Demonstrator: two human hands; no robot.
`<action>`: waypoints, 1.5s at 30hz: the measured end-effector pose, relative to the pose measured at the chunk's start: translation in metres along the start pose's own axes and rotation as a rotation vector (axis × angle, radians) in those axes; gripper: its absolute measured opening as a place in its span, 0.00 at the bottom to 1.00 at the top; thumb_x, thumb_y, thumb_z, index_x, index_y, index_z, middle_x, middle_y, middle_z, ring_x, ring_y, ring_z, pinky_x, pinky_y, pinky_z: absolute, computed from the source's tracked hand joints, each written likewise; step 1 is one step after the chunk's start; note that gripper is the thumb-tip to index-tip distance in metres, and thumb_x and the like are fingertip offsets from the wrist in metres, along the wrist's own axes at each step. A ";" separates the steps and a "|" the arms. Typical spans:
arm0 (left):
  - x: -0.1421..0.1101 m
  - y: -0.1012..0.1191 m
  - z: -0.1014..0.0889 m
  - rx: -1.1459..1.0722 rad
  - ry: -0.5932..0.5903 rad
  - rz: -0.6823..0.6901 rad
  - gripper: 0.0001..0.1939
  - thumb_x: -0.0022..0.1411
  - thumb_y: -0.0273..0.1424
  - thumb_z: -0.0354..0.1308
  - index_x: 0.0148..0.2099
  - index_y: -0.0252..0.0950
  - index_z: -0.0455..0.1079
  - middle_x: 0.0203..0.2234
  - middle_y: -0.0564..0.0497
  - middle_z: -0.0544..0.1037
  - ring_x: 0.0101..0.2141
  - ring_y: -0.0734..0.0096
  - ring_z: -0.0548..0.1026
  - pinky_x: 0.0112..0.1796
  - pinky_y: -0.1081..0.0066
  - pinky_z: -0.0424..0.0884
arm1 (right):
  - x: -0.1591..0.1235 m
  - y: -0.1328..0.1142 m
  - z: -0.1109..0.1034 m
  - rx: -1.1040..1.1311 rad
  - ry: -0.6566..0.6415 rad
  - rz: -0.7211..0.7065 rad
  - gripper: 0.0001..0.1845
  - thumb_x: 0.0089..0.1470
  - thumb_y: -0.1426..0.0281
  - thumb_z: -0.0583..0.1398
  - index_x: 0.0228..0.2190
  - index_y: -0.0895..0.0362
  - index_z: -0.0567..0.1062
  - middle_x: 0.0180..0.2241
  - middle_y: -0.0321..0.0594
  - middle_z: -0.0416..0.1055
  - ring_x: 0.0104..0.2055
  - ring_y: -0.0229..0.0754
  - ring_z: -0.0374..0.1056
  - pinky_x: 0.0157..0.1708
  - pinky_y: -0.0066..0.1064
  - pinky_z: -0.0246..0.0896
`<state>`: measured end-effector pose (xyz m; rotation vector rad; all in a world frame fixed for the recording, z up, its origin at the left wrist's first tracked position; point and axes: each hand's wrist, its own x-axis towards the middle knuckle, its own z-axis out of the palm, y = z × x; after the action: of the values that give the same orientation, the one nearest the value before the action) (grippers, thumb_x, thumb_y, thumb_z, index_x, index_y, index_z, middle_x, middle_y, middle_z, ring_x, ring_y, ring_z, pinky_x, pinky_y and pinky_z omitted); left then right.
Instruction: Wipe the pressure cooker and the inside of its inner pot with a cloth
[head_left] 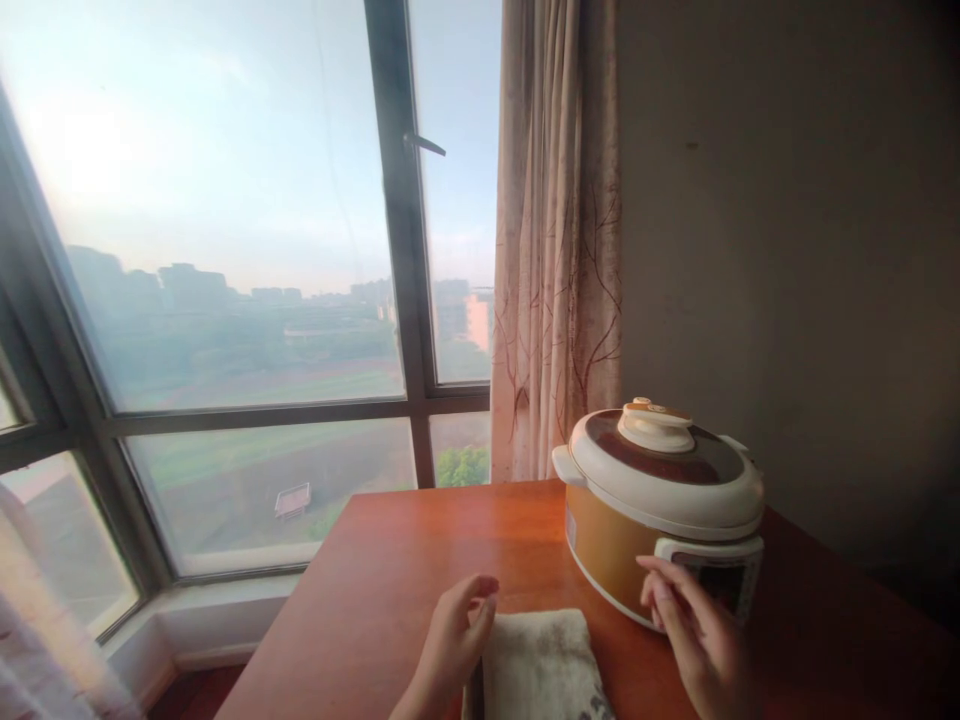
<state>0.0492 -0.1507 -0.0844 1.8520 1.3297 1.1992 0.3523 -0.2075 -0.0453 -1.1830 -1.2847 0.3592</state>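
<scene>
My left hand (456,635) is at the left edge of a folded cloth (544,660). Its fingers curl loosely, the thumb stands a little apart from them, and nothing shows between them. The cloth is pale with dark marks and lies on the reddish-brown table. To the right, my right hand (697,635) is in front of a round electric cooker (611,535), partly covering its control panel. The index finger stretches leftward, other fingers bend below it, and I see nothing held. Whether this hand touches the cooker I cannot tell. The cooker's white-rimmed lid (667,500) is on.
The table top (420,540) is glossy wood. Beyond its far edge are a large framed window (247,300) and a patterned curtain (555,250). A plain wall (750,250) rises behind the cooker. Another curtain (52,620) hangs at lower left.
</scene>
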 end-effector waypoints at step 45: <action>-0.012 0.001 -0.007 0.162 -0.153 0.103 0.15 0.66 0.29 0.48 0.39 0.36 0.77 0.36 0.43 0.83 0.39 0.59 0.79 0.42 0.65 0.71 | -0.030 0.075 0.085 0.008 -0.222 0.154 0.23 0.57 0.58 0.57 0.47 0.60 0.78 0.33 0.45 0.81 0.37 0.50 0.78 0.43 0.39 0.72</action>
<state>0.0426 -0.1629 -0.0845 2.1045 1.2932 1.0010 0.2978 -0.1594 -0.1375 -1.2657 -1.3834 0.6219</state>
